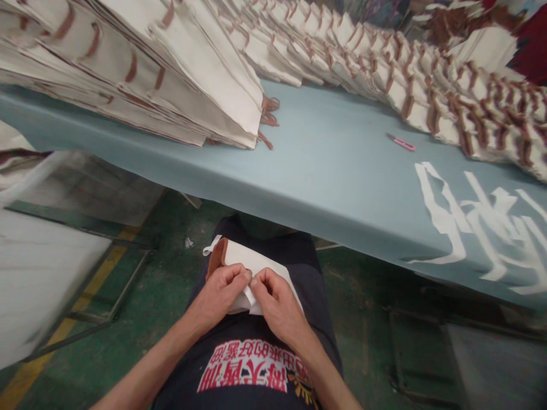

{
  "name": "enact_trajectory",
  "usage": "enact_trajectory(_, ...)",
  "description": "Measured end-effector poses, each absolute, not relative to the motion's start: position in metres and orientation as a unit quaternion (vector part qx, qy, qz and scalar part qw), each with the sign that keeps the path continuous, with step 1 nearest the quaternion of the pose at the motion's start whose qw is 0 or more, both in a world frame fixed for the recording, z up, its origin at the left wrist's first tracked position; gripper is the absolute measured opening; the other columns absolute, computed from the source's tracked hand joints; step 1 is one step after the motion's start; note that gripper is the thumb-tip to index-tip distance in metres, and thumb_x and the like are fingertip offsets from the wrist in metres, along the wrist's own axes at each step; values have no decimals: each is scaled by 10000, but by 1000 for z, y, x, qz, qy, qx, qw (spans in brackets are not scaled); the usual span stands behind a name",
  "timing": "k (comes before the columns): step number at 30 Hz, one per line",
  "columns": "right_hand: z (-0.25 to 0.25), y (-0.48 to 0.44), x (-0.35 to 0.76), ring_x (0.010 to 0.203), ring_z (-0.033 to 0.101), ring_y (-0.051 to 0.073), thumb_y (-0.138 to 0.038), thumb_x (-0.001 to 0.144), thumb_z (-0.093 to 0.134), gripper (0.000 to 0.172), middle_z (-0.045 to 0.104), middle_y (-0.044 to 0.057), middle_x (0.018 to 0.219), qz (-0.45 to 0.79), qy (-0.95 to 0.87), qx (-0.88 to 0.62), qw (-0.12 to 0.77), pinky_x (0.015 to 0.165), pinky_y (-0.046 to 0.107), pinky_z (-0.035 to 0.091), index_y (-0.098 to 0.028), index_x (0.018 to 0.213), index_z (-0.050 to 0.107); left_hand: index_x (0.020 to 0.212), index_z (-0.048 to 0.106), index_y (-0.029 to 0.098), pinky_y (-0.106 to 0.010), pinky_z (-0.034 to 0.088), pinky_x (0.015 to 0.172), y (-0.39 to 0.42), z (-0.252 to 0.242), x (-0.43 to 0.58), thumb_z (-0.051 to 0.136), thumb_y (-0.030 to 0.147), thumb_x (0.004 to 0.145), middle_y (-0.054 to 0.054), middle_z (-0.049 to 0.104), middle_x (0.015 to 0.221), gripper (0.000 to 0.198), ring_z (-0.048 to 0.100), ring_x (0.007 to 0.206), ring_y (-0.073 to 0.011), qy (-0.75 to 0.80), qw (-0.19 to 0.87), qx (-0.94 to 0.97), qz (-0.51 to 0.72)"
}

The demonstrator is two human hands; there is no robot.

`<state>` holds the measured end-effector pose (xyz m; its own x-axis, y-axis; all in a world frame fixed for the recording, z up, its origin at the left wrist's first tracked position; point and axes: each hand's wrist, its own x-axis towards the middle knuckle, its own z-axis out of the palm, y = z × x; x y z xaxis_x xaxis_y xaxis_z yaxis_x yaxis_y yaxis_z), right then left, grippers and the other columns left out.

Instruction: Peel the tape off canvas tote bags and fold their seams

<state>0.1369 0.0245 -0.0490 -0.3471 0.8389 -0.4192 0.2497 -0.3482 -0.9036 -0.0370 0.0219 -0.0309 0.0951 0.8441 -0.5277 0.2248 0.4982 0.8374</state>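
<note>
Across my lap lies a cream fabric piece [260, 257] with a brown end [217, 256] and a small white strip [208, 248] sticking out at its left. My left hand [228, 287] is closed in a pinch at the near side of this fabric. Right beside it, my right hand [273, 293] pinches too, the fingertips of both hands almost meeting. A bit of white material hangs below the fingertips. Exactly what lies between the fingers is partly hidden by them.
A blue-covered table [325, 165] spans the view ahead. On it are a stack of cream fabric pieces [213, 74] with brown ties, long rows of brown-trimmed pieces [410, 85], a pink cutter [402, 142] and loose white strips [491, 222]. A metal frame [128, 285] stands at left.
</note>
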Motion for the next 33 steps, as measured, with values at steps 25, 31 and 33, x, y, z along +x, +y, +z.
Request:
enact_trajectory(25, -49, 25, 137, 667, 476, 162, -507, 1054, 590, 348, 529, -52, 712, 636, -519, -520, 236, 631, 308, 349, -247, 829, 543, 715, 458, 257, -274, 291, 571, 19, -36, -36, 542, 678, 903, 71, 394, 662, 469, 351, 611, -138, 624, 598, 429, 264)
enact_trajectory(31, -44, 25, 137, 657, 463, 156, -511, 1041, 589, 346, 510, -58, 706, 636, -517, -522, 236, 622, 300, 346, -249, 823, 530, 710, 452, 262, -278, 284, 563, 18, -30, -37, 535, 654, 943, 73, 373, 669, 463, 336, 613, -142, 610, 588, 457, 270)
enact_trajectory(33, -41, 25, 138, 652, 454, 154, -513, 1040, 588, 345, 503, -61, 699, 637, -516, -522, 236, 615, 298, 336, -250, 824, 527, 715, 462, 259, -278, 287, 565, 18, -27, -39, 541, 639, 966, 71, 377, 678, 462, 336, 619, -144, 600, 586, 470, 274)
